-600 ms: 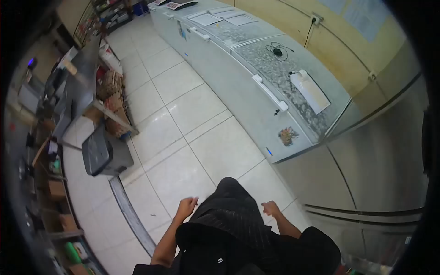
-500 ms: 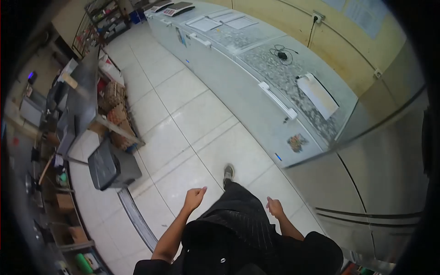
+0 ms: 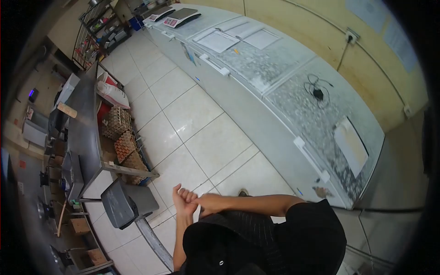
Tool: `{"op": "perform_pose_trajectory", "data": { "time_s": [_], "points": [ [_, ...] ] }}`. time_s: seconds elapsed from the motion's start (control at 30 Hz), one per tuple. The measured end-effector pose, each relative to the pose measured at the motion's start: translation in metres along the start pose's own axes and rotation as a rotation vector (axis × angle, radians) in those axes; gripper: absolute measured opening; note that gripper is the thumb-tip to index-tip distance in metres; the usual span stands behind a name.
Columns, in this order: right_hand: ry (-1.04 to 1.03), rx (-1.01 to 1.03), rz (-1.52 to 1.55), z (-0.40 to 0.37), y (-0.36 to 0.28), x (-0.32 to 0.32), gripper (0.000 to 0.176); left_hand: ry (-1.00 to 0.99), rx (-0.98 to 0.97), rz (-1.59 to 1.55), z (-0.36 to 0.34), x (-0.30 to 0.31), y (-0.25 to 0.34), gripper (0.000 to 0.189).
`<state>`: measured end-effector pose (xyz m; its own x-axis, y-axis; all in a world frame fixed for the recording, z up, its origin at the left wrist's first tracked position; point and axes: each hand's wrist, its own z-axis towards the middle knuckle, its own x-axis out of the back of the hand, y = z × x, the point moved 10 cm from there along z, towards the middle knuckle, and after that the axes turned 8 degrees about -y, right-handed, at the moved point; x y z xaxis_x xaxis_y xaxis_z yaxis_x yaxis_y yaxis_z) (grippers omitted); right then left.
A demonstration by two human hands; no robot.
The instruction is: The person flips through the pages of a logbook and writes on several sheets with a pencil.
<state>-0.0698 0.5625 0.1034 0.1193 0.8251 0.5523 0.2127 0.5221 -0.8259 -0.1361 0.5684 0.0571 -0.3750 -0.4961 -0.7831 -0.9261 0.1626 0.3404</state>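
My left hand point(image 3: 184, 200) is raised in front of my body with its fingers curled in, and nothing shows between them. Against its palm side and wrist lies my right hand point(image 3: 207, 202), which reaches across from the right with its fingers closed. The two hands touch, and whatever the right fingers hold, if anything, is hidden. Below them are a dark striped apron point(image 3: 243, 224) and the tip of one shoe point(image 3: 243, 193) on the tiled floor point(image 3: 201, 114).
A grey bin point(image 3: 120, 204) stands at left beside a steel table point(image 3: 82, 137) with egg trays point(image 3: 124, 145) under it. Along the right run white chest freezers point(image 3: 256, 123) bearing scales point(image 3: 182, 16), papers point(image 3: 216, 40), a black cable point(image 3: 318, 94) and a clipboard point(image 3: 352, 145).
My hands were apart and have come together, the right one swinging across to the left. The view has shifted, so freezers and bin appear nearer, and less of the shoe shows.
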Motion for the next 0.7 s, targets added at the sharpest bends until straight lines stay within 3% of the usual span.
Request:
{"op": "perform_pose_trajectory", "data": {
  "time_s": [0.17, 0.3, 0.33, 0.4, 0.43, 0.47, 0.5, 0.53, 0.6, 0.7],
  "points": [
    [-0.164, 0.036, 0.234, 0.09, 0.024, 0.058, 0.047, 0.133, -0.068, -0.003, 0.054, -0.034, 0.085, 0.044],
    [-0.201, 0.058, 0.61, 0.147, 0.08, 0.112, 0.053, -0.14, 0.108, 0.079, 0.159, -0.058, 0.126, 0.046],
    [-0.203, 0.043, 0.744, 0.155, 0.095, 0.135, 0.058, -0.298, 0.148, 0.213, 0.188, -0.066, 0.136, 0.036],
    [-0.006, -0.124, 0.798, 0.16, 0.155, 0.188, 0.041, -0.167, 0.178, 0.647, 0.242, -0.044, 0.158, 0.026],
    [0.201, -0.15, 0.582, 0.146, 0.165, 0.246, 0.035, -0.108, 0.186, 0.866, 0.273, -0.037, 0.171, 0.025],
    [0.281, -0.361, 0.468, 0.135, 0.204, 0.276, 0.033, -0.154, 0.305, 1.04, 0.297, -0.023, 0.168, 0.032],
    [0.459, -0.407, 0.344, 0.121, 0.247, 0.309, 0.035, -0.138, 0.395, 1.137, 0.306, -0.028, 0.164, 0.036],
    [0.517, -0.633, 0.392, 0.098, 0.277, 0.338, 0.04, -0.318, 0.403, 1.275, 0.328, -0.019, 0.153, 0.037],
    [0.643, -0.727, 0.465, 0.062, 0.322, 0.391, 0.048, -0.666, 0.362, 1.483, 0.355, -0.015, 0.136, 0.039],
    [0.678, -0.87, 0.514, 0.041, 0.382, 0.465, 0.055, -0.783, 0.403, 1.546, 0.385, -0.04, 0.151, 0.04]
  ]
}}
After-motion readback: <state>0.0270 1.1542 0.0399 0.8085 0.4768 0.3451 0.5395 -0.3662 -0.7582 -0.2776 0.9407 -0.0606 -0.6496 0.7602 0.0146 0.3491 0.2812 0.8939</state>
